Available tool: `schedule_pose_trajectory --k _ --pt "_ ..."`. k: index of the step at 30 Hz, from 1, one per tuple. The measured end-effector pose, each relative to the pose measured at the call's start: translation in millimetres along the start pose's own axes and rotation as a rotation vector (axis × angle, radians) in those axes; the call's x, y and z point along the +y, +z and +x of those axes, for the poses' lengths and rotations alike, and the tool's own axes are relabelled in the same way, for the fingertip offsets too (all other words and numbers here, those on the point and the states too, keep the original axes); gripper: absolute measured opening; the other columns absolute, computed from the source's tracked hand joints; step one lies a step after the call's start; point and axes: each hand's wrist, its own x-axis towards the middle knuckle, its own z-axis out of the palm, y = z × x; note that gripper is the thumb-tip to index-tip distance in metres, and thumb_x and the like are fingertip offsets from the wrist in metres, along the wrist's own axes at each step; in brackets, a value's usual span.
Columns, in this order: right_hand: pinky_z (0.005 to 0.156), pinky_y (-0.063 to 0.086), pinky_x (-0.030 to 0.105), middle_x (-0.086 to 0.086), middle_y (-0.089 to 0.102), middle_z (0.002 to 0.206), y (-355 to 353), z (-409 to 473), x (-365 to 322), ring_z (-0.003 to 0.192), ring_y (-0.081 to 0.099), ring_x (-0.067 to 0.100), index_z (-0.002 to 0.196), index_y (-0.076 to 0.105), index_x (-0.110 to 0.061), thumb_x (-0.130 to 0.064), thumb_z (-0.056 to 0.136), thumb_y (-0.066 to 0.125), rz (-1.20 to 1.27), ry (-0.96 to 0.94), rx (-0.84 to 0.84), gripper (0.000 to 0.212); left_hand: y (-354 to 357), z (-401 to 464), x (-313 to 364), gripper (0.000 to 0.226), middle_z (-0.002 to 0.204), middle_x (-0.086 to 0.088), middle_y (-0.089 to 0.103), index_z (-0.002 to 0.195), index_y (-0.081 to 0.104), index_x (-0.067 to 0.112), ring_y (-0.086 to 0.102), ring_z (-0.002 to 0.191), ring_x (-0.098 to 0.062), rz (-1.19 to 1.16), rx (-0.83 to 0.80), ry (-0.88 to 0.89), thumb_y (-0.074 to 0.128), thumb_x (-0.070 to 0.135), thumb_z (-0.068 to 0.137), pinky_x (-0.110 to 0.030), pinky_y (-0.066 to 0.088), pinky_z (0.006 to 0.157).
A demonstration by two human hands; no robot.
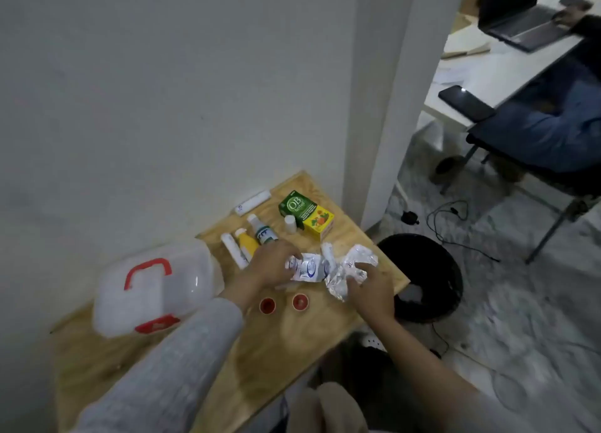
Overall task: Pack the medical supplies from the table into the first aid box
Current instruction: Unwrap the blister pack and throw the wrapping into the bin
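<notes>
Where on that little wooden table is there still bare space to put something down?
Bare wood lies in front of the first aid box, toward the near table edge. Between the OB Herbal carton, bottles and both hands it is crowded.

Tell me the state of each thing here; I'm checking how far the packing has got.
First aid box: lid shut, on the table.
Green and yellow carton: closed, lying flat.
Yellow bottle: capped, lying down.
Foil packets: crumpled, held by both hands.
Left hand: gripping the packets.
Right hand: gripping the packets.
Two red caps: loose, open side up.
</notes>
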Motion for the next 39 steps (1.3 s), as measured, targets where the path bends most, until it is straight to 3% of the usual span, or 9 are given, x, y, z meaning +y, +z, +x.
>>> schedule_pose_trajectory --k 3,8,14,17,19,23,26,33,39 --pt "0.087 0.053 0.038 0.022 0.066 0.100 2.2 0.4 3.5 0.094 0.063 0.033 0.115 0.066 -0.022 -0.031 0.072 0.069 0.072 0.097 -0.041 0.045 0.3 9.4 2.5 0.032 0.114 0.001 0.064 0.102 0.069 0.024 0.055 0.110 -0.020 0.150 -0.041 0.037 0.058 0.012 0.074 -0.033 0.045 0.073" --pt "0.085 0.053 0.035 0.020 0.063 0.103 0.5 0.8 3.7 0.090 0.064 0.031 0.112 0.069 -0.017 -0.012 0.067 0.072 0.112 0.172 -0.032 0.046 1.5 18.4 2.0 0.031 0.111 0.005 0.064 0.097 0.066 0.029 0.052 0.110 -0.021 0.230 -0.084 0.028 0.055 0.010 0.074 -0.040 0.037 0.085" --pt "0.079 0.056 0.035 0.016 0.066 0.100 10.8 2.6 8.7 0.081 0.065 0.026 0.102 0.072 -0.025 -0.011 0.063 0.071 0.112 0.204 0.002 0.041 -1.2 21.9 7.4 0.028 0.107 0.007 0.062 0.098 0.061 0.031 0.049 0.108 -0.019 0.328 -0.100 0.028 0.056 0.015 0.077 -0.039 0.024 0.082" --pt "0.069 0.047 0.024 0.015 0.062 0.104 11.7 0.5 4.4 0.066 0.055 0.012 0.096 0.072 -0.028 -0.008 0.067 0.072 0.117 0.208 0.005 0.035 -3.0 22.2 5.1 0.026 0.104 0.005 0.058 0.098 0.060 0.028 0.050 0.106 -0.019 0.260 -0.124 0.027 0.059 0.015 0.074 -0.037 0.021 0.082" --pt "0.071 0.041 0.023 0.011 0.054 0.109 10.3 0.5 1.8 0.069 0.050 0.008 0.099 0.070 -0.027 -0.007 0.071 0.073 0.117 0.252 0.005 0.035 -4.3 22.2 5.0 0.026 0.100 0.006 0.054 0.097 0.059 0.027 0.051 0.104 -0.018 0.213 -0.136 0.025 0.062 0.016 0.073 -0.036 0.019 0.082" --pt "0.095 0.043 0.036 0.002 0.043 0.125 7.9 2.9 -0.4 0.112 0.051 0.026 0.111 0.065 -0.031 -0.017 0.067 0.077 0.031 0.238 0.059 0.048 -6.5 20.3 2.8 0.025 0.101 0.007 0.054 0.097 0.059 0.026 0.053 0.102 -0.016 0.174 -0.119 0.027 0.063 0.018 0.074 -0.033 0.019 0.082" --pt "0.100 0.032 0.040 -0.003 0.039 0.138 3.9 5.6 -0.7 0.123 0.037 0.030 0.117 0.061 -0.035 -0.019 0.067 0.077 -0.009 0.191 0.005 0.055 -7.5 17.9 1.3 0.025 0.101 0.008 0.052 0.099 0.060 0.026 0.054 0.100 -0.016 0.148 -0.116 0.023 0.062 0.019 0.075 -0.032 0.020 0.084" --pt "0.084 0.032 0.027 -0.003 0.045 0.118 3.0 1.9 0.3 0.110 0.049 0.021 0.115 0.062 -0.023 -0.003 0.062 0.069 0.104 0.089 0.003 0.056 -15.6 15.4 -0.9 0.026 0.097 0.003 0.055 0.094 0.064 0.020 0.057 0.094 -0.020 -0.072 -0.094 0.017 0.062 0.004 0.074 -0.032 0.043 0.073" --pt "0.069 0.045 0.008 -0.001 0.044 0.116 -13.1 7.4 -3.5 0.094 0.059 0.013 0.115 0.057 -0.014 0.006 0.067 0.071 0.370 0.004 -0.004 0.054 -35.7 13.7 7.4 0.027 0.105 0.006 0.060 0.095 0.066 0.028 0.055 0.098 -0.011 -0.302 -0.013 -0.040 0.069 0.009 0.077 -0.025 0.044 0.080"
